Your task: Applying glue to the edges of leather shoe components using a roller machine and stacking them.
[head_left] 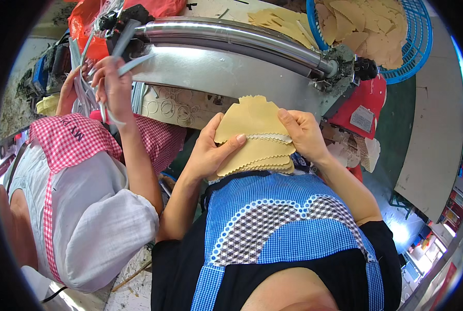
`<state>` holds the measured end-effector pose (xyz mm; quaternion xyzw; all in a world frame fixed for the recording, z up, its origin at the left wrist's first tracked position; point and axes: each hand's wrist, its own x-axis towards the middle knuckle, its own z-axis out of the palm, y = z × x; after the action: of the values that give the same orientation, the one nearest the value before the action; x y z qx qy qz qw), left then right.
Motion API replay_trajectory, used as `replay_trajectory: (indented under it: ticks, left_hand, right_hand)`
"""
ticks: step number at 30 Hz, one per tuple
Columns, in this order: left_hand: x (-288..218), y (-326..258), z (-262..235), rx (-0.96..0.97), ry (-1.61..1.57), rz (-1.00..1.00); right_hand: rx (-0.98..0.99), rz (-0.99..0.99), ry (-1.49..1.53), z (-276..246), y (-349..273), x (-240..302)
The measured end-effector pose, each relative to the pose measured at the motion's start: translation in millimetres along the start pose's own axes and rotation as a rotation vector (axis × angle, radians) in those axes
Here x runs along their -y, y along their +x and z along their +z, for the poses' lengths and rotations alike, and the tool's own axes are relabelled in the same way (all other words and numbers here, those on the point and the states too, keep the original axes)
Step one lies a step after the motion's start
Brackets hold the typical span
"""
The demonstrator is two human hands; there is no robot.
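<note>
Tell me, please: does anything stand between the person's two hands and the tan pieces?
Nothing visible does. The left hand and the right hand both hold the tan pieces directly, thumbs on top.

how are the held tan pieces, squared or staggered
Staggered: toothed lower edges of the tan pieces show one below another.

- Tan, zigzag-edged flat sheets [254, 149] — between the bare left hand [213, 149] and the bare right hand [305, 132].
- Long silver metal roller [231, 32]: crosswise behind the sheets.
- Round blue latticed plastic basket [421, 36]: beyond the roller's right end, thin tan cut pieces [366, 23] in it.
- Co-worker in white top [99, 212]: left of both hands.
</note>
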<state>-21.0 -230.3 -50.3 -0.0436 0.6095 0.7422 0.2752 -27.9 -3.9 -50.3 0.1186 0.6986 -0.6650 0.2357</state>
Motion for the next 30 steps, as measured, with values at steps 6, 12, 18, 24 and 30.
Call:
replay_trajectory:
  ticks: [6,12,18,24,30]
  left_hand:
    - [-3,1,1,-0.005,0.017,-0.101]
    - [1,0,9,-0.029,-0.073,0.015]
    - [8,-16,-7,-0.107,-0.056,0.004]
    - [-1,-21,0,-0.158,-0.058,-0.049]
    - [-2,-20,8,-0.16,0.017,-0.013]
  right_hand:
    - [0.066,-0.165,-0.228,-10,-4,15]
    - [-0.022,-0.076,-0.067,-4,-7,-4]
    - [-0.154,0.088,-0.017,-12,-1,16]
    - [-0.218,0.171,0.628,-20,35,18]
    - [0.07,-0.125,-0.191,10,-7,15]
